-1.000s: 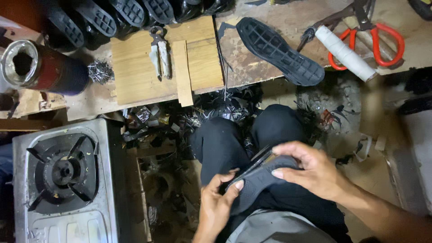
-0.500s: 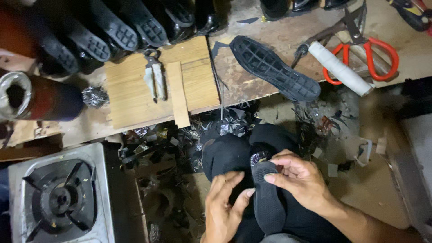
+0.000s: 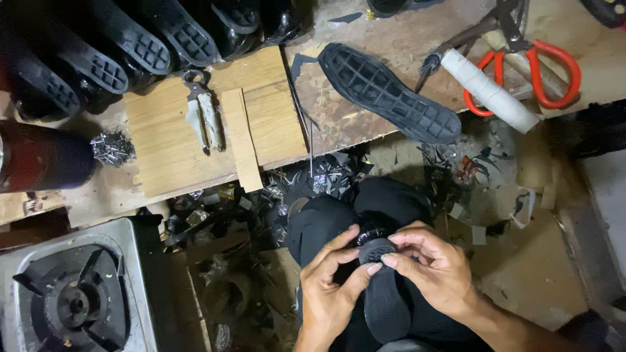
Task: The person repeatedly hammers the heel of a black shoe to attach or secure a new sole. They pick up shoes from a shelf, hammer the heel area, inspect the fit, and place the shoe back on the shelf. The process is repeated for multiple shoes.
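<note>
Shoe sole [image 3: 385, 300]: lower end cut off by frame edge. Left hand [image 3: 329, 293] and right hand [image 3: 433, 267] both clamped on its toe end.

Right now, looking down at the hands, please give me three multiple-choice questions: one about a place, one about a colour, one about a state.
1. Where does the loose black sole lie?
A. on the wooden bench top
B. on the gas stove
C. on the person's lap

2. What colour are the handles of the scissors?
A. blue
B. orange-red
C. green

3. How is the black sole in the lap held?
A. by the left hand alone
B. by neither hand
C. by both hands, fingers at its upper end

Answers:
1. A: it rests, tread up, on the bench, beside the white roll.
2. B: both handle loops are orange-red.
3. C: the left hand and the right hand both pinch its near tip over the dark trousers.
</note>
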`<state>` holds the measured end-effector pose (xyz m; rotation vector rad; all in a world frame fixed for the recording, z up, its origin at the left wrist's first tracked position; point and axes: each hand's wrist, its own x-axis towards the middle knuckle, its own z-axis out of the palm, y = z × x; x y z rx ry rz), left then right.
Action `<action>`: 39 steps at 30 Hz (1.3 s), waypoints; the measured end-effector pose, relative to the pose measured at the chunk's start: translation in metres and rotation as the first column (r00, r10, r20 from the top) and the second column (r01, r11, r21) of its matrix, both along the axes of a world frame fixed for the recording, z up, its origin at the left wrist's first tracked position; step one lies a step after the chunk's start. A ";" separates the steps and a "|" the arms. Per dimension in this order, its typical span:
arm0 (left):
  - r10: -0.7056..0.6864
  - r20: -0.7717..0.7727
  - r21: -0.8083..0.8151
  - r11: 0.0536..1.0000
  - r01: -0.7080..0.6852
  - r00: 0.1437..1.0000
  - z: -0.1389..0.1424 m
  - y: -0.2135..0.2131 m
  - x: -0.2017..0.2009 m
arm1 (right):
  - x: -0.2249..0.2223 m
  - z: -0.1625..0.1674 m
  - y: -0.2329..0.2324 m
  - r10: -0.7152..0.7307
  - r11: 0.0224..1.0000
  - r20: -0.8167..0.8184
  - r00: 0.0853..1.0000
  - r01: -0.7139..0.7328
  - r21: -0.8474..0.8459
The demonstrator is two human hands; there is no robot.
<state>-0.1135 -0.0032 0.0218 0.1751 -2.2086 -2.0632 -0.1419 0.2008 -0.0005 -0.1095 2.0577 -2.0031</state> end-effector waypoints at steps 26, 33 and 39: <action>-0.479 -0.089 -0.399 0.820 0.410 0.873 0.009 -0.026 -0.025 | 0.011 -0.003 0.014 0.105 0.994 -0.005 0.994 -0.105 0.000; -0.446 -0.091 -0.061 0.895 0.442 0.890 0.012 -0.026 0.005 | 0.032 0.004 0.010 0.154 0.987 -0.069 0.986 -0.157 -0.038; -0.251 -0.290 -0.145 0.965 0.217 0.923 0.021 -0.017 0.026 | 0.031 0.034 -0.003 0.173 0.982 -0.191 0.966 -0.184 -0.037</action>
